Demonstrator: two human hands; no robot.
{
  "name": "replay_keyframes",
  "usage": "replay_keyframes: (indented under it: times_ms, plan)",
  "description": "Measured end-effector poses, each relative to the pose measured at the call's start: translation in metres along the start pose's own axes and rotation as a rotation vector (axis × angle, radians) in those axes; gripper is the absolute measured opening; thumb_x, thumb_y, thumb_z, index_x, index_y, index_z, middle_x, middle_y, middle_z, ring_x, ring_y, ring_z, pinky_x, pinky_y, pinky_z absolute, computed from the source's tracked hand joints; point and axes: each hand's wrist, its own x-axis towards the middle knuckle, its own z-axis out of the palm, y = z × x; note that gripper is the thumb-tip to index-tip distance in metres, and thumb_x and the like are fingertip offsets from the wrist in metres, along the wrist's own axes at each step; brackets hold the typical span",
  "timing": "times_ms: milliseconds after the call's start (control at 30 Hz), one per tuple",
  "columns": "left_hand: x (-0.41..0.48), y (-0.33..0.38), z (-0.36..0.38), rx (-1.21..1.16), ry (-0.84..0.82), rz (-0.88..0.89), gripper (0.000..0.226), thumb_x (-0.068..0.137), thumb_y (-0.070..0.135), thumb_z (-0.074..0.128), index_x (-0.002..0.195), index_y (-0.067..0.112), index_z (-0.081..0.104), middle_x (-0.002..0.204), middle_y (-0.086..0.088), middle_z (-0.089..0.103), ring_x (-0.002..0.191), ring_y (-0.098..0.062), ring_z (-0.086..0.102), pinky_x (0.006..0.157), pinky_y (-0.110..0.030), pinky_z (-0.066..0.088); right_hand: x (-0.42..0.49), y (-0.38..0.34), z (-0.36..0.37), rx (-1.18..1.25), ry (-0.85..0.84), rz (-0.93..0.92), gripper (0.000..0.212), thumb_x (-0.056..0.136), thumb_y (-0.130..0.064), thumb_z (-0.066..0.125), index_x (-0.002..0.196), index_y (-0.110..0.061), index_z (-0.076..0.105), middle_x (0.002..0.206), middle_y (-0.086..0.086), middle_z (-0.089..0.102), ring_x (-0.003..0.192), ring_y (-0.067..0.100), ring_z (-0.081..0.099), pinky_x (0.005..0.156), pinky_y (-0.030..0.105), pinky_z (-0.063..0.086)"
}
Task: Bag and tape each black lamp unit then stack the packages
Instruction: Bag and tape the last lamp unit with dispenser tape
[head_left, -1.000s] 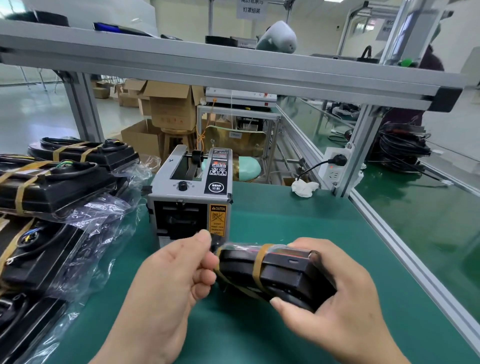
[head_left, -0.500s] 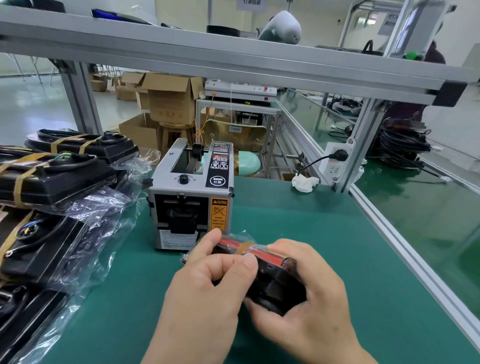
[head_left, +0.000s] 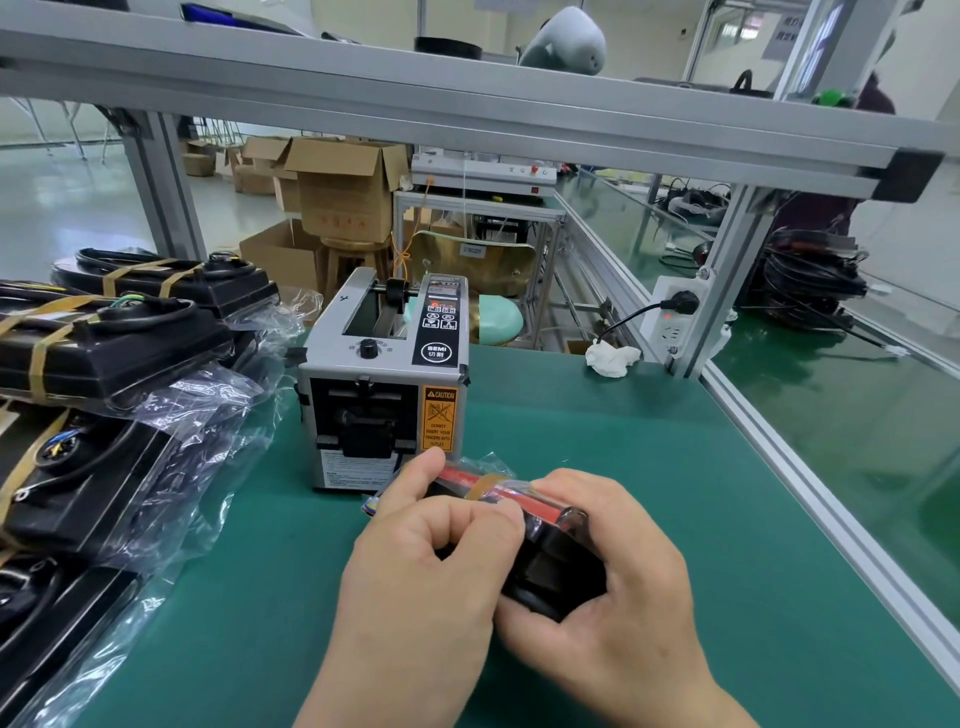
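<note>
A black lamp unit (head_left: 556, 566) in a clear bag, with a red strip on its upper edge and a band of tan tape (head_left: 485, 486) across it, is held just above the green mat. My right hand (head_left: 618, 587) grips it from the right and underneath. My left hand (head_left: 431, 561) covers its left part, fingers curled over it with the thumb on the taped side. At the left lies a stack of bagged, taped lamp units (head_left: 104, 353).
A grey tape dispenser (head_left: 384, 384) stands directly behind my hands. A crumpled white wipe (head_left: 612, 359) and a power strip (head_left: 675, 317) sit at the back right by an aluminium post. An aluminium rail (head_left: 831, 499) borders the green mat (head_left: 623, 441) on the right.
The lamp unit was turned so its red-striped edge faces up. My left hand moved from pinching its left end to lying over its top.
</note>
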Motion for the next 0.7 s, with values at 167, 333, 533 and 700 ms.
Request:
replay_keyframes:
  times_ms: [167,333,533,700]
  plan:
    - [0.001,-0.003,0.003,-0.024,0.032,0.007,0.030,0.064,0.044,0.064,0.058,0.016,0.071,0.094,0.044,0.055,0.115,0.032,0.030,0.089,-0.012,0.028,0.000,0.000,0.000,0.004,0.010,0.007,0.047,0.062,-0.032,0.074,0.098,-0.003,0.067,0.097,0.000,0.066,0.087,0.019,0.066,0.070,0.036,0.054]
    - [-0.003,0.000,0.004,0.034,0.055,-0.002,0.022,0.058,0.045,0.059,0.057,0.028,0.072,0.132,0.022,0.051,0.123,0.020,0.032,0.107,-0.029,0.027,-0.001,0.000,0.001,0.002,0.014,0.005,0.046,0.063,-0.033,0.073,0.098,-0.004,0.067,0.097,0.000,0.065,0.087,0.019,0.066,0.071,0.036,0.055]
    - [-0.007,0.004,0.007,0.078,0.073,-0.014,0.015,0.057,0.046,0.058,0.054,0.036,0.069,0.134,0.024,0.048,0.126,0.013,0.033,0.103,-0.025,0.027,-0.002,0.001,0.001,-0.026,0.010,0.002,0.047,0.062,-0.033,0.074,0.099,-0.005,0.067,0.098,-0.001,0.065,0.088,0.018,0.065,0.073,0.035,0.054]
    - [-0.009,0.003,0.009,0.109,0.090,-0.004,0.017,0.068,0.052,0.062,0.058,0.040,0.068,0.130,0.036,0.042,0.127,0.004,0.039,0.093,-0.021,0.026,-0.002,0.001,0.001,-0.036,0.013,0.002,0.047,0.061,-0.032,0.073,0.098,-0.004,0.067,0.097,0.000,0.066,0.088,0.018,0.066,0.072,0.035,0.054]
